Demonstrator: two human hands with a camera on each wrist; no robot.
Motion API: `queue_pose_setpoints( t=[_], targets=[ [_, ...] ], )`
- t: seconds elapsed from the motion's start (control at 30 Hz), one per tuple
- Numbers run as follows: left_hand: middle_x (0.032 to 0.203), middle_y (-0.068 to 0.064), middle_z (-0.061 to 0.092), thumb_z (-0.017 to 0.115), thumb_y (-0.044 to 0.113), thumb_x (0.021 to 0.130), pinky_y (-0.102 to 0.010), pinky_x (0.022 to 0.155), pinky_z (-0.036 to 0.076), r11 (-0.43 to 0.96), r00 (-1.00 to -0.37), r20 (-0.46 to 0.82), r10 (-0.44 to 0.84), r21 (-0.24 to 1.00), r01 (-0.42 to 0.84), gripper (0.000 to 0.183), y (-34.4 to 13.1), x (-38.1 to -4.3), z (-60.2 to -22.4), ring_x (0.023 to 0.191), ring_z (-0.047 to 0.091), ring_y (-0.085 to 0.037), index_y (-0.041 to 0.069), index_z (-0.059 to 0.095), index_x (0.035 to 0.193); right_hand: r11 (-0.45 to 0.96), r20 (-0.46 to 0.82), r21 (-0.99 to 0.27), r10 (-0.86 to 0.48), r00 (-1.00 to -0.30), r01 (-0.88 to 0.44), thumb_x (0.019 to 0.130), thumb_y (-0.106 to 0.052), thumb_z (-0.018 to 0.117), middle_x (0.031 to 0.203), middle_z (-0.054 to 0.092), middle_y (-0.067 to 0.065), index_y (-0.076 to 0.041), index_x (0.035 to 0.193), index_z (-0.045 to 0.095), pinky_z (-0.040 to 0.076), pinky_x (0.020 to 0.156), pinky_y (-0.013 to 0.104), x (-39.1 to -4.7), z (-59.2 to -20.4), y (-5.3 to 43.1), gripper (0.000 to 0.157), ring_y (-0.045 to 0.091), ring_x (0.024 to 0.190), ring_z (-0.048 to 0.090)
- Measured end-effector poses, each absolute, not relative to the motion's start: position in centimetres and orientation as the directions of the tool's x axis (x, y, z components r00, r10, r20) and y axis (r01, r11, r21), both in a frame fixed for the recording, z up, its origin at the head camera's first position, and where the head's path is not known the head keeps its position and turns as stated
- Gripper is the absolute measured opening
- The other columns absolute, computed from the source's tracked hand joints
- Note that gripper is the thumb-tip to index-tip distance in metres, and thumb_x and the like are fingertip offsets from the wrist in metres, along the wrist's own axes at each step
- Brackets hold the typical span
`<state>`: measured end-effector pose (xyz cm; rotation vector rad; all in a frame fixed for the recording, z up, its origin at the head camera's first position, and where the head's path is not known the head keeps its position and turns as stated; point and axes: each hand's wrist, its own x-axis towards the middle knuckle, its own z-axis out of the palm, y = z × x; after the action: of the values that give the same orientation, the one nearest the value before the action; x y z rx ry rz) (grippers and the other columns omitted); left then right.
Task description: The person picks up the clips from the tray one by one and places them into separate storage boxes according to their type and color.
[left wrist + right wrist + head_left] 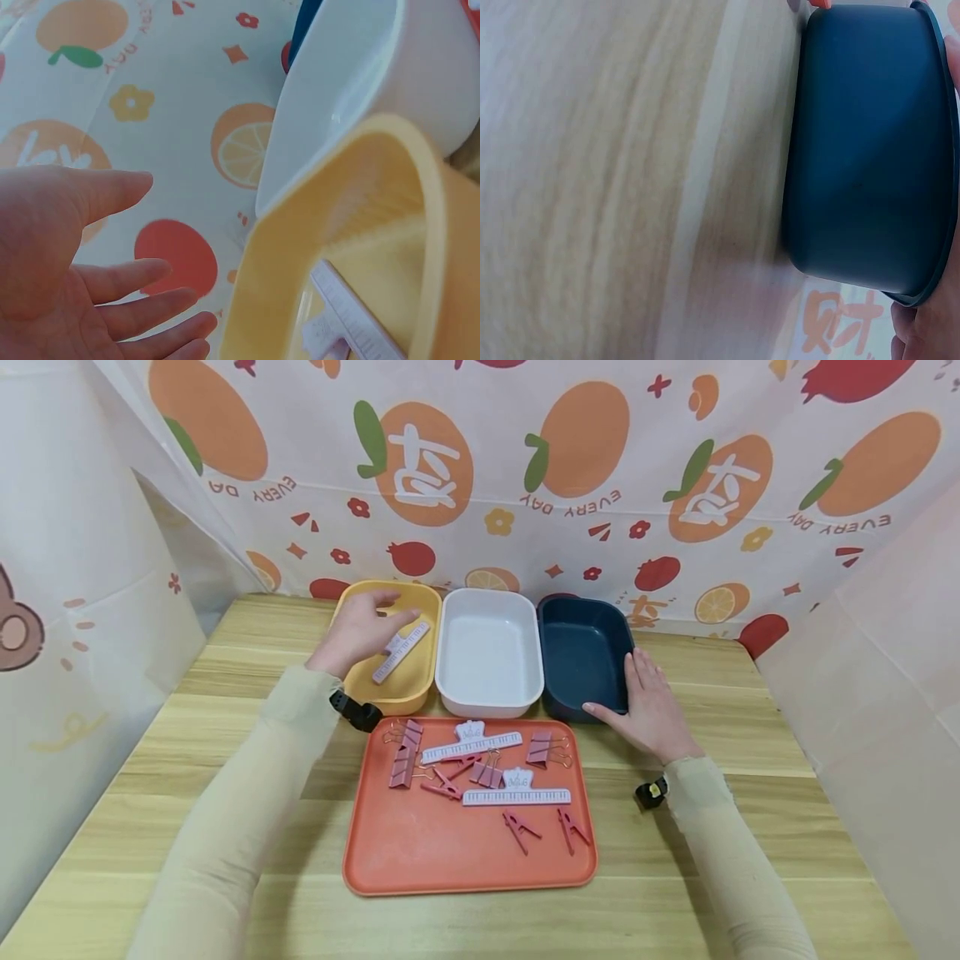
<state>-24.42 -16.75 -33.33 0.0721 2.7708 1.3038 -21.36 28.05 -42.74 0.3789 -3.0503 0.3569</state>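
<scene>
Long clips (401,652) lie 1 in yellow bin (414,675), 2 on tray (450,853), with left hand (362,627) loosely spread, right hand (654,710) wide.

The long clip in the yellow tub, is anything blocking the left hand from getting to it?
Nothing visible is. In the head view, the left hand is over the open-topped yellow tub, and the long clip lies inside, with no other thing seen between them.
</scene>
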Motion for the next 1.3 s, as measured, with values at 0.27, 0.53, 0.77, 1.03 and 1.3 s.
queue_pose_setpoints(
  t=[0.27,0.53,0.77,1.03,1.3],
  targets=[
    [0.150,-0.017,0.049,0.062,0.041,0.100,-0.052,0.106,0.043,0.675,-0.990,0.037,0.134,0.728,0.119,0.065,-15.5,-24.0,-32.9,0.131,0.049,-0.039,0.001,0.048,0.149,0.945,0.070,-0.218,-0.232,-0.970,-0.242,0.086,-0.082,0.051,0.168,0.005,0.018,0.003,0.161,0.009,0.003,0.122,0.049,-21.4,-42.7,28.0,0.120,0.031,0.154,0.000],
    [0.154,-0.013,0.045,0.061,0.047,0.100,-0.053,0.109,0.040,0.673,-0.987,0.034,0.155,0.728,0.131,0.070,-14.3,-23.1,-32.3,0.138,0.042,-0.035,0.006,0.044,0.154,0.944,0.072,-0.226,-0.232,-0.970,-0.242,0.086,-0.081,0.051,0.168,0.003,0.018,0.001,0.161,0.007,0.003,0.122,0.049,-21.5,-42.9,28.2,0.119,0.031,0.154,-0.001],
    [0.154,-0.013,0.045,0.063,0.044,0.099,-0.053,0.104,0.045,0.653,-0.983,0.053,0.178,0.741,0.158,0.069,-13.3,-22.0,-31.9,0.138,0.043,-0.035,0.006,0.043,0.153,0.940,0.075,-0.235,-0.236,-0.969,-0.247,0.086,-0.081,0.052,0.168,0.003,0.017,0.001,0.161,0.009,0.003,0.122,0.049,-21.5,-43.0,28.2,0.119,0.031,0.154,-0.001],
    [0.153,-0.013,0.047,0.064,0.045,0.099,-0.053,0.107,0.042,0.648,-0.972,0.103,0.212,0.729,0.218,0.069,-12.5,-21.1,-31.8,0.135,0.046,-0.035,0.006,0.044,0.153,0.938,0.082,-0.239,-0.240,-0.967,-0.253,0.087,-0.080,0.052,0.168,0.003,0.017,0.002,0.161,0.010,0.004,0.122,0.050,-21.5,-42.9,28.2,0.118,0.031,0.154,0.000],
    [0.153,-0.010,0.047,0.067,0.044,0.097,-0.050,0.107,0.042,0.631,-0.970,0.106,0.219,0.743,0.224,0.070,-11.9,-20.3,-32.0,0.135,0.047,-0.033,0.007,0.046,0.153,0.938,0.086,-0.235,-0.242,-0.967,-0.256,0.087,-0.080,0.051,0.168,0.004,0.017,0.002,0.161,0.010,0.004,0.122,0.049,-21.5,-43.1,28.3,0.118,0.031,0.154,0.000]
  ],
)
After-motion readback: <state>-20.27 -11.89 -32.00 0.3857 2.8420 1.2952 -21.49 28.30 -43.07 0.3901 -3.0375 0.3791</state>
